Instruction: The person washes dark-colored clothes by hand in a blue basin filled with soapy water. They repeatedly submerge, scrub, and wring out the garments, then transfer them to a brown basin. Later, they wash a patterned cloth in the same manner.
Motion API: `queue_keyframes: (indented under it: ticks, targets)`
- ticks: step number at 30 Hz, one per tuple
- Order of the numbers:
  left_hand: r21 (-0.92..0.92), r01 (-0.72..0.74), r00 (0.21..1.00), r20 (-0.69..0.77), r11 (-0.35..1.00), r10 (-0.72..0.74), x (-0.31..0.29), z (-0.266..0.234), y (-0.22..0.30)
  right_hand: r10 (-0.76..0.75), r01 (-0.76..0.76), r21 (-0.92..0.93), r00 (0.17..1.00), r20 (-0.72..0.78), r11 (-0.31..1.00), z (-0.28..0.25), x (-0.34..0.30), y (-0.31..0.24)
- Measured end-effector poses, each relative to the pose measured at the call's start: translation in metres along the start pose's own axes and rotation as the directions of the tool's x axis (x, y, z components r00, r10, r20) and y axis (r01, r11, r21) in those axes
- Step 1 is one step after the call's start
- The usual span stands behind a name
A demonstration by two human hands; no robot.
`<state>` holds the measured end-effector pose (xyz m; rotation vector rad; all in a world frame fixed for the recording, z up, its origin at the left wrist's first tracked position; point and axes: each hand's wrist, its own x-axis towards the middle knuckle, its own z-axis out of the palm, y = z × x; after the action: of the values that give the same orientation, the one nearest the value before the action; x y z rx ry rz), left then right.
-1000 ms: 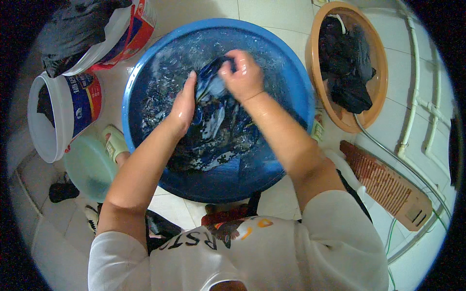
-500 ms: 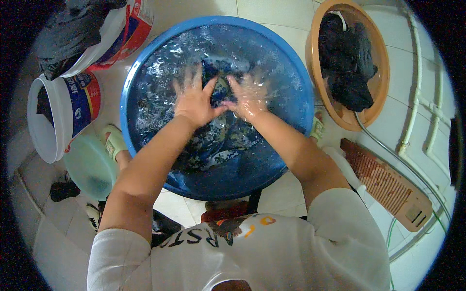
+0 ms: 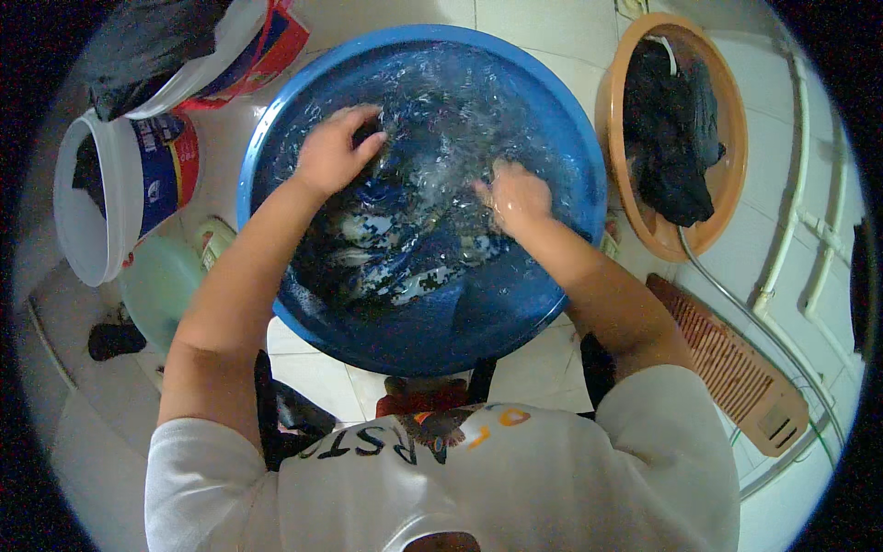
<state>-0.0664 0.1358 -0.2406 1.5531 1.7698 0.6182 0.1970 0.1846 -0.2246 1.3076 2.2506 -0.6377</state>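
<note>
A large blue basin [image 3: 589, 166] holds rippling water with a piece of camouflage-patterned cloth [image 3: 428, 281] under the surface. My left hand [image 3: 338, 152] is at the left of the basin, its thumb apart from its bent fingers and nothing visible between them. To the right in the water, my right hand [image 3: 517, 196] is wet, with thumb and forefinger apart and pointing inward. Its other fingers are bent down and partly hidden. The cloth lies between and below both hands.
An orange basin [image 3: 614, 138] with dark clothes [image 3: 676, 138] leans at the right. Below it are a hose [image 3: 727, 281] and a brown washboard [image 3: 727, 363]. White buckets [image 3: 97, 235] and a pale green basin [image 3: 161, 285] stand at the left.
My hands were close together with fingers spread over the middle of the basin. Now they are apart, left hand further left, right hand further right, and more camouflage cloth shows.
</note>
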Motion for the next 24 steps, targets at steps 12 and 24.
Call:
queue_keyframes:
  ticks: [12,24]
  targets:
    - [-0.808,0.229,0.973,0.198,0.543,-0.116,-0.007,0.021,0.060,-0.515,0.512,-0.076,0.857,-0.022,0.855,-0.074,-0.037,-0.059]
    - [0.471,0.014,0.996,0.068,0.882,-0.052,-0.074,0.021,0.056,0.095,-0.095,0.006,0.994,-0.049,0.995,-0.019,0.022,-0.024]
